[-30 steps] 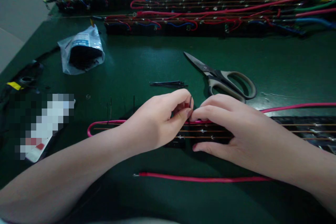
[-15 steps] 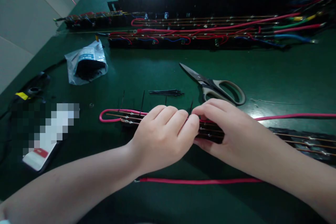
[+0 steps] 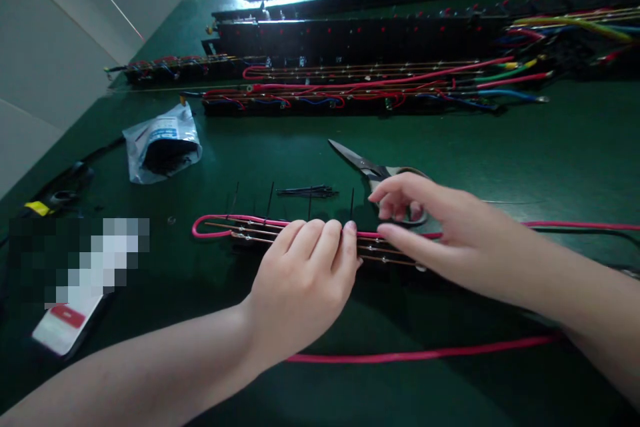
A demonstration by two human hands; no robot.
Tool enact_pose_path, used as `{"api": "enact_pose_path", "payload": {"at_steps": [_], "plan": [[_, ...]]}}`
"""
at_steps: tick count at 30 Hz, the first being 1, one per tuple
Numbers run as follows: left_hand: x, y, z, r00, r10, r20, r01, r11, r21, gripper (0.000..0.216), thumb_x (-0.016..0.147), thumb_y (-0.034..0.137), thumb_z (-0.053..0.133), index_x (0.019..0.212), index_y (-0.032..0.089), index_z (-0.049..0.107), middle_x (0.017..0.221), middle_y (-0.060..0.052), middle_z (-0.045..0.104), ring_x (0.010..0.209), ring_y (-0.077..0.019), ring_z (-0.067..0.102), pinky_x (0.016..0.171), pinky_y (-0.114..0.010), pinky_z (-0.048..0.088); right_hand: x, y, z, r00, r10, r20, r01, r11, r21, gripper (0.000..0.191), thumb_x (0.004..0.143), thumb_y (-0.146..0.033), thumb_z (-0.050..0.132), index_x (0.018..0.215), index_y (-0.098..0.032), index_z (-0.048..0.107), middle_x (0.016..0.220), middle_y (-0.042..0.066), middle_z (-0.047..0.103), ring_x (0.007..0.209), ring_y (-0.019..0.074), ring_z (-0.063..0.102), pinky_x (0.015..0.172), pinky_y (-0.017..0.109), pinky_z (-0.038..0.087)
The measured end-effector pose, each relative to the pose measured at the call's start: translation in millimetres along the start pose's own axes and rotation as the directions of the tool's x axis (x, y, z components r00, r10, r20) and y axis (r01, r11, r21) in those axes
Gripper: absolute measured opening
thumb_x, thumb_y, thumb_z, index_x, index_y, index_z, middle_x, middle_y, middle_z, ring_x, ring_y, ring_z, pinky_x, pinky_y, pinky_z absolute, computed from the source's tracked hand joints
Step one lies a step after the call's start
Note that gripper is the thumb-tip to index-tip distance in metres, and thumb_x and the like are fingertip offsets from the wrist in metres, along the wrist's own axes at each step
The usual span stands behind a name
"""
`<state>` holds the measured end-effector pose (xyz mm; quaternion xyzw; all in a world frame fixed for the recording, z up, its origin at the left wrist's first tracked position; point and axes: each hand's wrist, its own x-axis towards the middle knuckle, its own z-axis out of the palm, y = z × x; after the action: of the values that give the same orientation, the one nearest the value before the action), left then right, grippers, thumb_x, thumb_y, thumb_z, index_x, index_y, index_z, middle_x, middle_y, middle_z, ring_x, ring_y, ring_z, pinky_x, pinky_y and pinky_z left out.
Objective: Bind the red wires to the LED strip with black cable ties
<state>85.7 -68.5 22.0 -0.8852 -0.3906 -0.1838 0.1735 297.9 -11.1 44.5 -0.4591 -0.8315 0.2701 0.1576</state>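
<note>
My left hand [image 3: 307, 280] is wrapped over a black strip with copper rods [image 3: 387, 259], its fingers closed around it. Along the strip's far side runs a red cable [image 3: 265, 219], bent into a loop at the left end. Several black cable ties [image 3: 271, 199] stand up from the strip and cable. My right hand [image 3: 425, 217] hovers just right of there, fingers apart and curved, with nothing visible in it. Behind its fingertips lie scissors [image 3: 357, 159], their handles partly covered. A small bunch of loose cable ties [image 3: 307, 192] rests beyond my left hand.
An opened plastic bag [image 3: 163, 137] with black contents lies at left, near a phone [image 3: 63, 327] and a black tool with a yellow band [image 3: 37, 209]. Several wired black strips [image 3: 300, 103] line the back. Another red cable [image 3: 425, 353] crosses the front.
My right hand has let go of the strip and lifted away to the right, its fingers opening. My left hand keeps its hold. The camera view has shifted, showing more of the back.
</note>
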Motion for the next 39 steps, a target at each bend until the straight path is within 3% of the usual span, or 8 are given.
{"api": "enact_pose_path", "payload": {"at_steps": [3, 6, 12, 19, 24, 27, 33, 39], "plan": [[-1.6, 3.7, -0.3, 0.999, 0.034, -0.037, -0.035, 0.999, -0.036, 0.025, 0.09, 0.015, 0.066, 0.113, 0.007, 0.071, 0.105, -0.01, 0.075, 0.094, -0.0244, 0.07, 0.083, -0.039, 0.059, 7.5, 17.5, -9.0, 0.984, 0.046, -0.174, -0.101, 0.942, -0.322, 0.028, 0.09, -0.033, 0.047, 0.102, -0.017, 0.067, 0.101, 0.016, 0.069, 0.097, 0.0327, 0.063, 0.086, 0.048, 0.051], [-3.6, 7.3, -0.5, 0.996, 0.073, -0.054, -0.075, 0.996, -0.04, 0.026, 0.089, 0.013, 0.068, 0.113, 0.003, 0.071, 0.105, -0.012, 0.077, 0.097, -0.0249, 0.072, 0.087, -0.038, 0.06, 11.6, 32.8, -8.9, 0.982, 0.114, -0.15, -0.17, 0.878, -0.448, 0.036, 0.092, -0.037, 0.048, 0.106, -0.012, 0.071, 0.101, 0.018, 0.07, 0.099, 0.0348, 0.063, 0.087, 0.05, 0.051], [-5.4, 8.5, -1.3, 0.987, 0.146, -0.062, -0.144, 0.989, 0.027, 0.03, 0.09, 0.015, 0.069, 0.115, 0.0, 0.071, 0.107, -0.015, 0.078, 0.098, -0.0261, 0.074, 0.084, -0.037, 0.064, 12.4, 46.7, 1.4, 0.991, 0.079, -0.104, -0.123, 0.83, -0.544, 0.044, 0.094, -0.048, 0.052, 0.107, -0.012, 0.074, 0.103, 0.018, 0.072, 0.095, 0.0335, 0.065, 0.084, 0.046, 0.054], [-6.2, 16.5, -9.0, 0.997, 0.065, -0.03, -0.064, 0.998, 0.024, 0.027, 0.091, 0.01, 0.063, 0.116, 0.002, 0.071, 0.108, -0.014, 0.078, 0.1, -0.0255, 0.075, 0.085, -0.036, 0.066, 11.8, 34.1, -4.1, 0.978, 0.184, -0.095, -0.206, 0.828, -0.521, 0.027, 0.09, -0.034, 0.048, 0.1, -0.017, 0.066, 0.095, 0.014, 0.071, 0.082, 0.0304, 0.066, 0.072, 0.043, 0.052], [-4.7, 15.1, -12.3, 0.992, 0.127, -0.004, -0.127, 0.991, 0.046, 0.026, 0.092, 0.008, 0.06, 0.114, -0.001, 0.071, 0.105, -0.016, 0.078, 0.099, -0.0269, 0.076, 0.084, -0.037, 0.067, 11.0, 33.9, -5.6, 0.956, 0.212, -0.202, -0.282, 0.856, -0.434, 0.02, 0.085, -0.028, 0.053, 0.101, -0.017, 0.057, 0.099, 0.016, 0.067, 0.089, 0.0318, 0.063, 0.075, 0.042, 0.048], [-3.1, 10.4, -10.4, 0.988, 0.154, -0.007, -0.154, 0.987, 0.046, 0.025, 0.091, 0.008, 0.062, 0.112, -0.001, 0.071, 0.104, -0.016, 0.078, 0.098, -0.0263, 0.076, 0.085, -0.036, 0.066, 11.4, 35.3, -7.3, 0.944, 0.247, -0.217, -0.316, 0.865, -0.389, 0.027, 0.088, -0.036, 0.054, 0.105, -0.016, 0.055, 0.105, 0.019, 0.066, 0.096, 0.0335, 0.062, 0.08, 0.044, 0.046], [-0.7, 8.2, -7.9, 0.993, 0.11, -0.049, -0.11, 0.994, 0.0, 0.013, 0.091, 0.009, 0.063, 0.098, 0.005, 0.073, 0.1, -0.014, 0.079, 0.095, -0.0246, 0.077, 0.083, -0.034, 0.067, 12.2, 22.7, -14.9, 0.891, 0.374, -0.257, -0.408, 0.908, -0.093, 0.07, 0.077, -0.068, 0.062, 0.12, -0.015, 0.048, 0.103, 0.015, 0.063, 0.086, 0.0273, 0.059, 0.068, 0.038, 0.044], [-1.8, 8.4, -11.5, 0.995, 0.09, -0.029, -0.09, 0.996, 0.017, 0.012, 0.09, 0.007, 0.063, 0.098, 0.004, 0.072, 0.097, -0.015, 0.079, 0.095, -0.0254, 0.077, 0.081, -0.034, 0.067, 9.7, 11.6, -16.0, 0.964, 0.252, -0.079, -0.26, 0.96, -0.106, 0.061, 0.071, -0.075, 0.061, 0.1, -0.022, 0.05, 0.084, 0.006, 0.061, 0.067, 0.0223, 0.055, 0.057, 0.036, 0.042]]}}
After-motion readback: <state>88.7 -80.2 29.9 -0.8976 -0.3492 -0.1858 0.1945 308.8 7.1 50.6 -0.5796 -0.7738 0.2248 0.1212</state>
